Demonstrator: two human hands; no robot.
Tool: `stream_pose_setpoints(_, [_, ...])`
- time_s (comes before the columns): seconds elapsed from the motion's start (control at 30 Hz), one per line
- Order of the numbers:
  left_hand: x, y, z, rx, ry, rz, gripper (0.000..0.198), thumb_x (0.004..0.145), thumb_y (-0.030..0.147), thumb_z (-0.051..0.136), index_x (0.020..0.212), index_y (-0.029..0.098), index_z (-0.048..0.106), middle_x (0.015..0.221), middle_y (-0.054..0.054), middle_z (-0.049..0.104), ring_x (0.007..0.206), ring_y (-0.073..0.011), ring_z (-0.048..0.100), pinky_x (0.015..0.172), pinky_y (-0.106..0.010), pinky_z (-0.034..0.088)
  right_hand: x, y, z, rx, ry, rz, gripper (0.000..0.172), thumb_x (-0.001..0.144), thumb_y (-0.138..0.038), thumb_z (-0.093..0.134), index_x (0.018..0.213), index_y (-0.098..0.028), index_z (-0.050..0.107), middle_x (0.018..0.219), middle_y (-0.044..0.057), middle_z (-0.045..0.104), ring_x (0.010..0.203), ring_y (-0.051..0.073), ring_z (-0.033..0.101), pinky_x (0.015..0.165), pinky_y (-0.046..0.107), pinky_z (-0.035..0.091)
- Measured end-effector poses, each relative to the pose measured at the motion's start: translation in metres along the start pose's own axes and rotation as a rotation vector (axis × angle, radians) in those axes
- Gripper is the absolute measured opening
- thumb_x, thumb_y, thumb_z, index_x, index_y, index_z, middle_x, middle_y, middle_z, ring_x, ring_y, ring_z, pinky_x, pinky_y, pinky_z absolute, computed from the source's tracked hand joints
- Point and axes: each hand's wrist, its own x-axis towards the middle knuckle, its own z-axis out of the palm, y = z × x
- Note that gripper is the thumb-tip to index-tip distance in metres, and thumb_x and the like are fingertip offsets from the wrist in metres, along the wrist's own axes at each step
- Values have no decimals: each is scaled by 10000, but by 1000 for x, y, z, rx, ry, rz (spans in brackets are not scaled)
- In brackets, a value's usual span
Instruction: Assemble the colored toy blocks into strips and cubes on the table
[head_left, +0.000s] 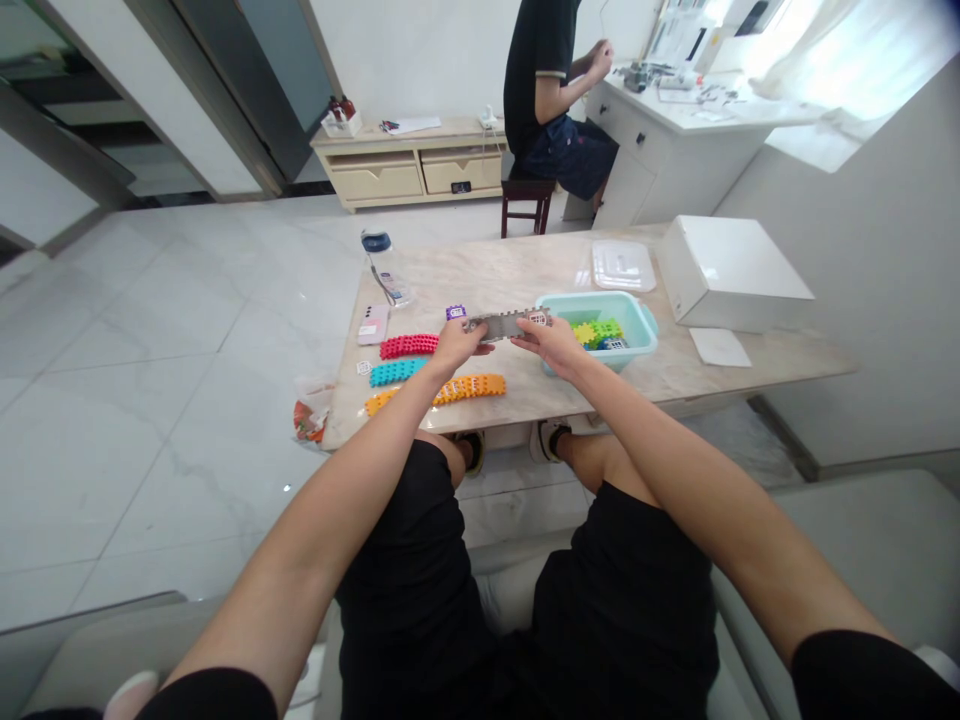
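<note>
Between my two hands is a grey strip of toothed plastic building pieces (504, 325), held above the table. My left hand (459, 344) is closed on its left end, and my right hand (552, 340) pinches the right end, beside a white grid-like mark. Under and beyond my left forearm lie a red strip (405, 346), a blue strip (394, 373) and an orange strip (472, 388), partly covered by the arm. A purple piece (455, 312) rests just past my left hand. The mint plastic bin (643, 345) near my right hand contains yellow, green and blue pieces.
On the table's left stand a water bottle (388, 272) and a pink phone (373, 325). A clear lid (624, 266), a white box (739, 275) and a paper (720, 347) lie to the right. Another person (544, 100) sits at a white desk (690, 110) beyond.
</note>
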Motion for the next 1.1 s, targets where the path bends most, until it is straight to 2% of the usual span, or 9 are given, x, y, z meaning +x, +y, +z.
stream_pose_setpoints(0.23, [1, 3, -3, -20, 46, -13, 171, 957, 241, 779, 1052, 127, 695, 924, -77, 752, 654, -160, 749, 732, -327, 674, -3, -6, 3, -36, 18, 27, 162, 962, -52, 758, 841, -144, 702, 823, 9, 747, 816, 125, 746, 970, 328, 706])
stream_pose_setpoints(0.4, [-4, 10, -5, -174, -58, -53, 78, 967, 171, 751, 1033, 133, 738, 978, -77, 781, 803, -165, 763, 843, -332, 685, -6, -10, 3, 5, -14, 16, 192, 928, -37, 802, 815, -153, 699, 789, 0, 757, 790, 133, 762, 916, 318, 726])
stream_pose_setpoints(0.53, [-7, 14, -7, -296, -100, -81, 71, 975, 136, 743, 1045, 130, 742, 1012, -88, 800, 860, -163, 772, 910, -340, 674, -7, -21, 1, 42, 15, -2, 181, 952, -27, 765, 832, -150, 710, 807, 17, 786, 789, 156, 790, 885, 339, 735])
stream_pose_setpoints(0.63, [-9, 14, -13, -357, -120, -78, 113, 972, 177, 783, 1056, 125, 728, 1032, -113, 811, 915, -181, 797, 964, -351, 656, -6, -35, -11, 61, 40, -57, 139, 980, -77, 756, 871, -155, 717, 873, 44, 820, 839, 180, 820, 912, 356, 729])
stream_pose_setpoints(0.7, [-10, 11, -17, -318, -155, -81, 177, 973, 246, 810, 1075, 124, 732, 1039, -129, 818, 923, -198, 808, 966, -357, 653, -5, -39, -20, 21, 76, -100, 121, 985, -104, 762, 884, -156, 718, 893, 53, 826, 842, 184, 825, 910, 350, 726])
stream_pose_setpoints(0.77, [-12, 9, -17, -230, -199, -90, 246, 972, 318, 823, 1107, 130, 740, 1032, -133, 823, 889, -209, 813, 931, -360, 663, -4, -37, -24, -72, 111, -106, 137, 980, -93, 759, 866, -155, 715, 861, 49, 814, 797, 174, 814, 872, 335, 731])
stream_pose_setpoints(0.87, [-12, 7, -10, -122, -207, -87, 275, 969, 354, 822, 1121, 138, 744, 993, -117, 821, 807, -209, 812, 849, -350, 681, -4, -25, -18, -197, 108, -70, 191, 978, -58, 736, 816, -154, 707, 792, 30, 775, 729, 152, 776, 812, 326, 736])
stream_pose_setpoints(1.0, [-9, 8, 4, -74, -156, -64, 178, 947, 240, 800, 1073, 127, 743, 954, -88, 806, 740, -191, 796, 808, -354, 700, -2, -8, 1, -251, 85, -62, 248, 981, -50, 712, 759, -158, 688, 743, 6, 716, 701, 135, 739, 797, 329, 735])
stream_pose_setpoints(1.1, [-7, 8, 11, -47, -135, -38, 91, 921, 136, 751, 1010, 116, 753, 968, -80, 802, 765, -185, 786, 799, -358, 708, -1, -3, 9, -271, 66, -35, 262, 1016, -78, 663, 768, -159, 684, 750, 8, 708, 718, 134, 734, 807, 323, 727])
